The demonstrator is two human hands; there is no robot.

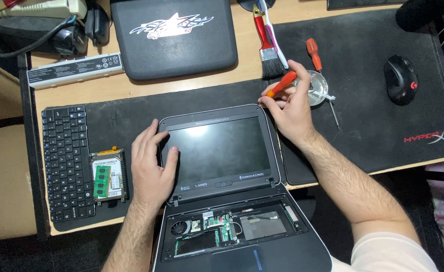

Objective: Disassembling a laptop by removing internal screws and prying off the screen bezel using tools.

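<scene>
A: Surface?
B: Light wooden desk, two black mats: one centre-left, a bigger one on the right.
A: Below?
B: Dark floor. Beige furniture beside the desk's left edge. Light glare from overhead.

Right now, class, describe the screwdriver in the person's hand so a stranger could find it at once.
Start at the open laptop mid-desk and go to its screen's top right corner. The right hand there holds a screwdriver. Unlike the spare screwdriver on the mat, it is gripped.
</scene>
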